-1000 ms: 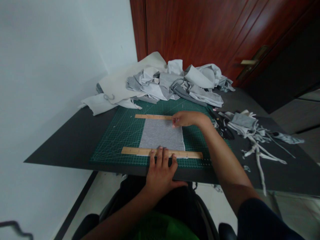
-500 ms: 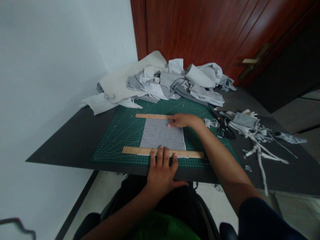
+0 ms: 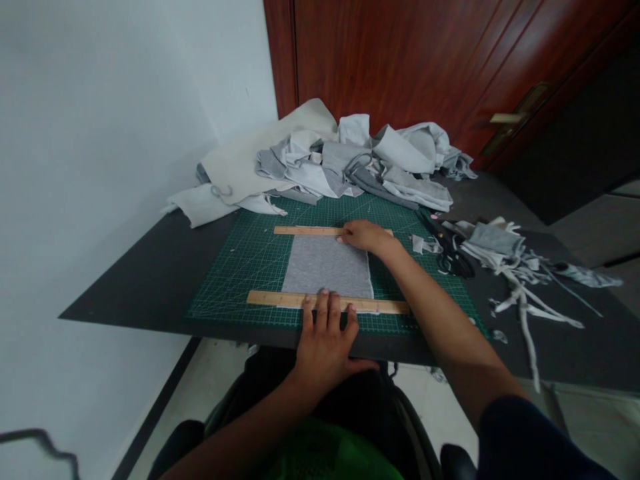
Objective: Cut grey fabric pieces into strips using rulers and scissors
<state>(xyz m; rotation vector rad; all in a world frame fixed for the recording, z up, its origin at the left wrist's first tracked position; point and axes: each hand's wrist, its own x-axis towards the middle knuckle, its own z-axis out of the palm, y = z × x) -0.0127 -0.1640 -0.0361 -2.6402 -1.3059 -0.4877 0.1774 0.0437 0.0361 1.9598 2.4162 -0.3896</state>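
Observation:
A grey fabric piece (image 3: 325, 267) lies flat on the green cutting mat (image 3: 230, 267), with a wooden ruler across its near edge and another across its far edge. My left hand (image 3: 325, 347) is open, its spread fingertips pressing on the near wooden ruler (image 3: 275, 299). At the far wooden ruler (image 3: 305, 231), the thumb and fingers of my right hand (image 3: 365, 237) are closed on its right half. That hand hides part of the ruler and the fabric's far right corner.
Behind the mat lies a heap of grey and white cloth (image 3: 340, 167). Black scissors (image 3: 453, 257) rest at the mat's right side, beside a pile of fabric scraps (image 3: 500, 243). The dark table (image 3: 135, 280) meets a white wall at left.
My right fingers have closed in on the far ruler, and the thumb has drawn up to its edge. My left hand stays on the near ruler. The view has shifted slightly.

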